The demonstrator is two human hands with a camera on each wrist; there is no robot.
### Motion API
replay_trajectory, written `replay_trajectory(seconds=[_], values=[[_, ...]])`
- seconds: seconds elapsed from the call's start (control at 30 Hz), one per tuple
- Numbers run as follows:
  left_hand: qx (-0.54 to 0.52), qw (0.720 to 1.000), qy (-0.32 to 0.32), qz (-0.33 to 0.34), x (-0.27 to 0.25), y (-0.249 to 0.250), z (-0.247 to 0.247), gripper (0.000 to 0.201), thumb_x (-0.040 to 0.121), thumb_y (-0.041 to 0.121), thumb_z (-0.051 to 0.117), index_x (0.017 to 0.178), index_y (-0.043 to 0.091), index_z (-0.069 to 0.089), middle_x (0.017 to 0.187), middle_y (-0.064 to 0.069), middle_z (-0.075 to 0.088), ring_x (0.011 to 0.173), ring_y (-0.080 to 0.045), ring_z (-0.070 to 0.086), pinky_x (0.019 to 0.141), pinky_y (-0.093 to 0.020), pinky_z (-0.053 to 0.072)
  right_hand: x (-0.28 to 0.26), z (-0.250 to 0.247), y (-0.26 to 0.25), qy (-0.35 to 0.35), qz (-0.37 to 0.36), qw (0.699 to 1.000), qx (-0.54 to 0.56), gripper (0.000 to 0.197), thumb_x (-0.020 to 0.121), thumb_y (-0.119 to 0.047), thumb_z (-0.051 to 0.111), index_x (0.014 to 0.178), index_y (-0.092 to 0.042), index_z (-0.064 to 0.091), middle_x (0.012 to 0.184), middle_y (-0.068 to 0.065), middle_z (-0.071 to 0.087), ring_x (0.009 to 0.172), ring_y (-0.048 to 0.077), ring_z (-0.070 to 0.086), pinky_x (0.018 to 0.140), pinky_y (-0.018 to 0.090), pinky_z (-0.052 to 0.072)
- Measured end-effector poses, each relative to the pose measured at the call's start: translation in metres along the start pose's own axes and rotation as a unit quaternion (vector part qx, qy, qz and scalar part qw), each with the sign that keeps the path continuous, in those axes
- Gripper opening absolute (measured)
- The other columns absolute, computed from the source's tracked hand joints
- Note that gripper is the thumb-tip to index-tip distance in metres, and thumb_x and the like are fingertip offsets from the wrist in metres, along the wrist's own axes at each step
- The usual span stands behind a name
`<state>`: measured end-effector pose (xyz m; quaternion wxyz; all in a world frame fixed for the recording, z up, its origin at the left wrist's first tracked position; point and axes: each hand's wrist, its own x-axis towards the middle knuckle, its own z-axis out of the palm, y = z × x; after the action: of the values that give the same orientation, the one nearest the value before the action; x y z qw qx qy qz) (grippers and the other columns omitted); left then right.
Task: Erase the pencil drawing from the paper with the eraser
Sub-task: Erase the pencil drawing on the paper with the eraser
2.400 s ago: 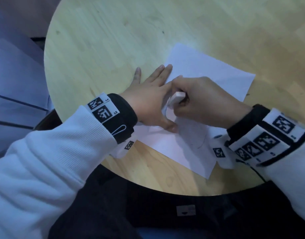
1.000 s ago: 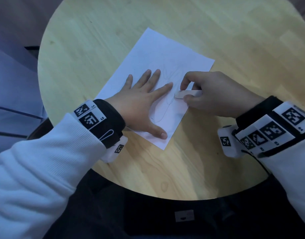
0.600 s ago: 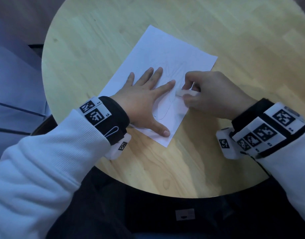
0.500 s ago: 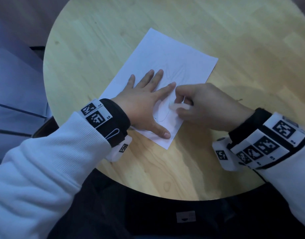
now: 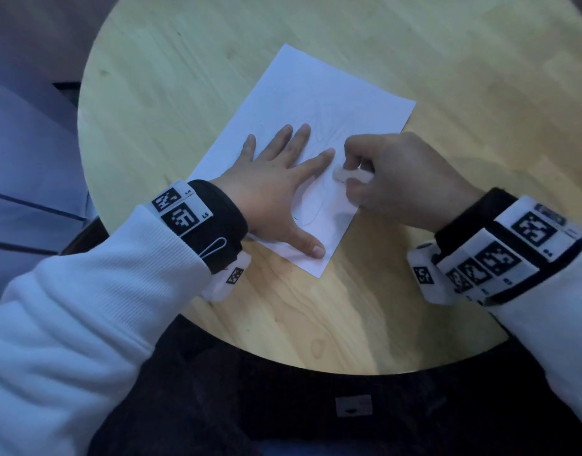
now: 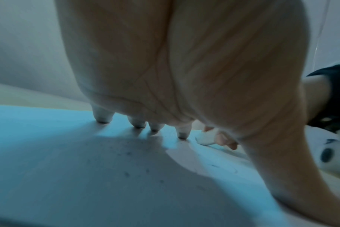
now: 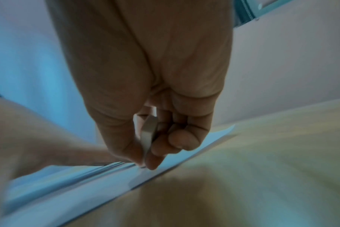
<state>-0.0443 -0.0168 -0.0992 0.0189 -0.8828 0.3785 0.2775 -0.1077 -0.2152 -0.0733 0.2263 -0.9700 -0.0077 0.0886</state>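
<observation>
A white sheet of paper (image 5: 319, 93) lies at an angle on the round wooden table (image 5: 447, 54). Faint pencil lines (image 5: 311, 213) curve across it between my two hands. My left hand (image 5: 279, 185) lies flat on the paper with fingers spread, its fingertips (image 6: 181, 135) pressing the sheet. My right hand (image 5: 391, 174) pinches a small white eraser (image 5: 352, 175) between thumb and fingers, its end down on the paper just right of my left index finger. The eraser (image 7: 148, 135) shows edge-on in the right wrist view, and in the left wrist view the eraser (image 6: 205, 137) is beyond my fingers.
The table's near edge (image 5: 315, 366) curves just above my dark lap. Bare wood lies right of the paper and beyond it. Small dark eraser crumbs (image 6: 126, 153) dot the sheet under my left palm. A blue-grey floor or seat (image 5: 20, 159) lies left of the table.
The paper was turned and my left hand re-laid flat on it. In the last half second my right hand slid the eraser up and to the right, away from me.
</observation>
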Motion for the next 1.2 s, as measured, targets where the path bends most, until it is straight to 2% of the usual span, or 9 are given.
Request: replay_trajectory(seconds=[0.27, 0.37, 0.5, 0.57, 0.67, 0.8, 0.87, 1.03, 1.2], values=[[-0.002, 1.0, -0.002, -0.002, 0.0, 0.0, -0.001, 0.142, 0.049, 0.098, 0.059, 0.155, 0.045, -0.02, 0.164, 0.0, -0.033, 0.15, -0.02, -0.032, 0.121, -0.063, -0.007, 0.002, -0.002, -0.001, -0.002, -0.001, 1.0, 0.007, 0.018, 0.083, -0.019, 0.067, 0.08, -0.03, 0.054, 0.061, -0.011, 0.045, 0.058, 0.001, 0.044, 0.052, 0.024, 0.03], [-0.005, 1.0, 0.0, 0.002, 0.001, -0.002, 0.0, 0.143, 0.046, 0.1, 0.056, 0.155, 0.046, -0.02, 0.164, 0.001, -0.033, 0.15, -0.02, -0.032, 0.121, -0.063, -0.008, -0.011, 0.007, -0.012, -0.061, -0.035, 0.997, 0.021, 0.031, 0.08, -0.017, 0.064, 0.067, -0.032, 0.041, 0.057, -0.007, 0.045, 0.054, 0.007, 0.043, 0.052, 0.03, 0.031], [-0.006, 1.0, -0.001, 0.0, 0.001, -0.001, -0.001, 0.143, 0.046, 0.099, 0.058, 0.155, 0.047, -0.019, 0.164, 0.002, -0.033, 0.151, -0.019, -0.032, 0.121, -0.063, -0.008, -0.001, -0.003, -0.007, -0.048, -0.031, 0.998, 0.029, 0.023, 0.083, -0.02, 0.065, 0.074, -0.036, 0.051, 0.062, -0.016, 0.057, 0.06, -0.003, 0.05, 0.052, 0.014, 0.034], [-0.003, 1.0, -0.001, -0.001, 0.001, -0.001, -0.001, 0.144, 0.047, 0.099, 0.058, 0.155, 0.046, -0.02, 0.164, 0.002, -0.033, 0.151, -0.019, -0.031, 0.121, -0.063, -0.007, 0.001, -0.002, -0.005, -0.009, -0.016, 1.0, 0.011, 0.019, 0.083, -0.019, 0.066, 0.077, -0.031, 0.052, 0.06, -0.009, 0.051, 0.059, 0.001, 0.047, 0.052, 0.019, 0.031], [-0.002, 1.0, 0.002, 0.002, 0.0, 0.0, 0.0, 0.143, 0.047, 0.1, 0.058, 0.156, 0.046, -0.018, 0.165, 0.002, -0.032, 0.151, -0.02, -0.031, 0.121, -0.063, -0.007, -0.012, 0.009, -0.014, -0.06, -0.039, 0.997, 0.012, 0.033, 0.081, -0.016, 0.065, 0.066, -0.031, 0.04, 0.057, -0.006, 0.045, 0.055, 0.007, 0.042, 0.05, 0.027, 0.031], [-0.007, 1.0, -0.001, -0.002, 0.001, -0.001, -0.002, 0.143, 0.048, 0.099, 0.059, 0.156, 0.046, -0.019, 0.164, 0.002, -0.033, 0.151, -0.02, -0.032, 0.121, -0.063, -0.008, -0.004, -0.002, -0.01, -0.053, -0.021, 0.998, 0.021, 0.025, 0.083, -0.021, 0.065, 0.071, -0.037, 0.05, 0.063, -0.013, 0.055, 0.059, -0.001, 0.049, 0.051, 0.015, 0.031], [-0.012, 1.0, -0.001, -0.002, 0.001, 0.0, -0.002, 0.143, 0.047, 0.099, 0.059, 0.156, 0.046, -0.019, 0.164, 0.002, -0.033, 0.151, -0.019, -0.032, 0.121, -0.062, -0.008, -0.004, -0.003, -0.01, -0.021, -0.011, 1.0, 0.008, 0.02, 0.084, -0.02, 0.065, 0.076, -0.033, 0.052, 0.061, -0.011, 0.049, 0.058, 0.0, 0.046, 0.051, 0.018, 0.028], [-0.01, 1.0, 0.004, -0.003, 0.0, 0.002, -0.001, 0.142, 0.048, 0.1, 0.056, 0.157, 0.045, -0.017, 0.165, 0.001, -0.031, 0.151, -0.02, -0.031, 0.121, -0.063, -0.008, -0.021, 0.012, -0.024, -0.1, -0.052, 0.993, 0.026, 0.037, 0.079, -0.014, 0.067, 0.063, -0.032, 0.038, 0.055, -0.006, 0.046, 0.052, 0.008, 0.041, 0.049, 0.026, 0.027], [-0.012, 1.0, 0.002, -0.005, 0.002, 0.001, 0.0, 0.144, 0.045, 0.101, 0.056, 0.156, 0.046, -0.018, 0.165, 0.002, -0.031, 0.151, -0.02, -0.031, 0.121, -0.063, -0.008, -0.014, 0.008, -0.018, -0.045, -0.023, 0.998, 0.026, 0.034, 0.082, -0.017, 0.065, 0.065, -0.032, 0.04, 0.055, -0.006, 0.045, 0.052, 0.008, 0.043, 0.05, 0.027, 0.029]])
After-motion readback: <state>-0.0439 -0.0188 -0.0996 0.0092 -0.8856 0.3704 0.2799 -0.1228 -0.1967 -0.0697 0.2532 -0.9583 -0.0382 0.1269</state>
